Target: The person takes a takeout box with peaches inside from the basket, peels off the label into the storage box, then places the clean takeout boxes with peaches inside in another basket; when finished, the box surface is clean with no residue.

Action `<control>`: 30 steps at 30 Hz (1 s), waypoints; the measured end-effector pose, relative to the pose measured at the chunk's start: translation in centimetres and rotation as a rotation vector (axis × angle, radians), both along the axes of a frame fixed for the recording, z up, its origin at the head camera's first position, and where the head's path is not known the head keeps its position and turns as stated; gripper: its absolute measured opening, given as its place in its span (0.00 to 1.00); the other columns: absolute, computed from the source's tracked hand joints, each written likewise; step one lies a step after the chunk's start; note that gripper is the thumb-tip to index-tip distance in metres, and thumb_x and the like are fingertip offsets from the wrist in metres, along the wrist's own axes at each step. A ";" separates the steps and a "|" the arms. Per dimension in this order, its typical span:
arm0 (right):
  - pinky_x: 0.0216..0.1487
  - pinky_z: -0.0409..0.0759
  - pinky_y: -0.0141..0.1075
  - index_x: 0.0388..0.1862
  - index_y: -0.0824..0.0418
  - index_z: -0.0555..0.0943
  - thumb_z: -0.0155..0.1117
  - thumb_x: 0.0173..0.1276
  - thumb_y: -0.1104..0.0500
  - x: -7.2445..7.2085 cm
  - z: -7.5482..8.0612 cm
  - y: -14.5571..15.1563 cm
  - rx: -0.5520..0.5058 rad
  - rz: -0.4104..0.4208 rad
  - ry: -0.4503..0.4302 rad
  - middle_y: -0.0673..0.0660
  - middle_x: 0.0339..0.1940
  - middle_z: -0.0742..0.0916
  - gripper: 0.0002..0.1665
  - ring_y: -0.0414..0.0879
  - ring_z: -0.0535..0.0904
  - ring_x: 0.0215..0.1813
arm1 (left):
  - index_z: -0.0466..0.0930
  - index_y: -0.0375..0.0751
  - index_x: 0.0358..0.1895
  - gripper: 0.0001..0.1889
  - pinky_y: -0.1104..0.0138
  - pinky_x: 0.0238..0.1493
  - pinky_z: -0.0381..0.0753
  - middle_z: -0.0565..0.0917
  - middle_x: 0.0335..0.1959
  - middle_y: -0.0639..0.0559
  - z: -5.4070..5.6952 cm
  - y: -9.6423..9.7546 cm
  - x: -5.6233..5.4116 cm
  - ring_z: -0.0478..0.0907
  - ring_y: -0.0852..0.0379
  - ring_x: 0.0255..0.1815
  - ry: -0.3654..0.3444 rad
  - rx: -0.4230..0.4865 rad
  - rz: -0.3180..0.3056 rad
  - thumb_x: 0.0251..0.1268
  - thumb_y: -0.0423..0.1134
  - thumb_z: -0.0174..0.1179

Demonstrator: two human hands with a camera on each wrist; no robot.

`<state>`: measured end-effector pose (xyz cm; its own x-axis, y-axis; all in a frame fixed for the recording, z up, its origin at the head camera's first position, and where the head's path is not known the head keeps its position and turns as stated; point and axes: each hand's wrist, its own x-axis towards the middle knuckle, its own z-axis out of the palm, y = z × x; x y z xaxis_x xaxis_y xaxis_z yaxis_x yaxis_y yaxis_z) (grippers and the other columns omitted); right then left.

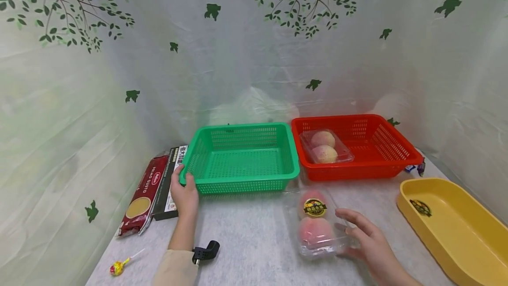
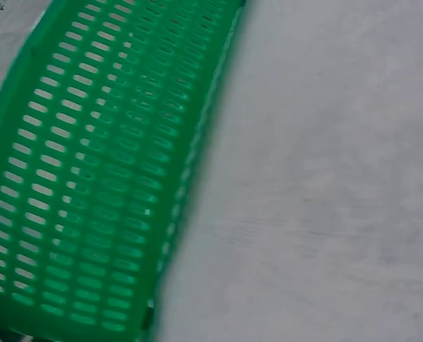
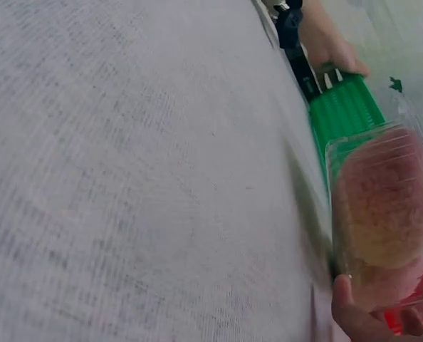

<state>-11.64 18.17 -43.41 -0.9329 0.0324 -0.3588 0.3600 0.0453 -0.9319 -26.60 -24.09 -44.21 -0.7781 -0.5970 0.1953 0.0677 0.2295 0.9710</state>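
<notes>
My left hand [image 1: 186, 193] grips the near left corner of a green plastic basket [image 1: 244, 186], thumb on the rim. In the left wrist view the perforated wall of the green basket [image 2: 90, 171] fills the left side, with the hand almost out of frame. My right hand [image 1: 367, 242] holds a clear clamshell box of two pink peaches [image 1: 316, 228] by its right side. A black and gold label sits on the lid over the far peach. The right wrist view shows the thumb at the edge of the peach box [image 3: 386, 206].
A red basket [image 1: 357, 169] right of the green one holds another clear box of two paler peaches [image 1: 323, 147]. A yellow tray [image 1: 468, 233] stands at the right. On the left lie a dark red packet [image 1: 144, 193], a black box [image 1: 164, 204] and a lollipop [image 1: 119, 267].
</notes>
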 end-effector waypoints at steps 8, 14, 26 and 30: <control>0.48 0.87 0.45 0.70 0.53 0.68 0.58 0.72 0.58 -1.0 -0.1 -1.9 0.140 0.060 0.042 0.59 0.72 0.72 0.28 0.56 0.74 0.66 | 0.65 0.42 0.73 0.26 0.44 0.81 0.47 0.55 0.79 0.41 2.1 0.2 1.5 0.51 0.38 0.80 -0.091 -0.123 -0.045 0.76 0.43 0.50; 0.47 0.87 0.45 0.66 0.52 0.70 0.60 0.71 0.58 -0.7 -0.2 -2.0 0.246 0.089 0.094 0.58 0.73 0.71 0.25 0.59 0.75 0.66 | 0.74 0.40 0.62 0.18 0.41 0.79 0.47 0.60 0.78 0.48 5.7 3.9 4.6 0.51 0.44 0.81 0.104 -0.152 -0.114 0.72 0.36 0.53; 0.59 0.83 0.52 0.46 0.53 0.84 0.59 0.72 0.62 -2.4 0.7 -1.3 0.539 0.055 0.473 0.55 0.63 0.80 0.10 0.53 0.77 0.63 | 0.80 0.38 0.51 0.10 0.64 0.40 0.88 0.82 0.52 0.43 6.6 12.0 8.7 0.84 0.52 0.46 0.099 -0.008 -0.668 0.74 0.31 0.51; 0.58 0.82 0.45 0.46 0.49 0.84 0.59 0.72 0.62 -3.3 1.1 -1.4 0.556 0.038 0.552 0.53 0.61 0.82 0.11 0.50 0.77 0.62 | 0.80 0.43 0.52 0.10 0.66 0.39 0.87 0.81 0.54 0.40 5.4 13.0 8.9 0.83 0.51 0.46 -0.037 -0.096 -0.755 0.74 0.35 0.54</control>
<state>-14.92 16.76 -42.31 -0.9755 0.0358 0.2170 -0.1600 0.5611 -0.8121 -17.75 -11.13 -38.84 -0.9755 0.1180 0.1855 0.2076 0.2171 0.9538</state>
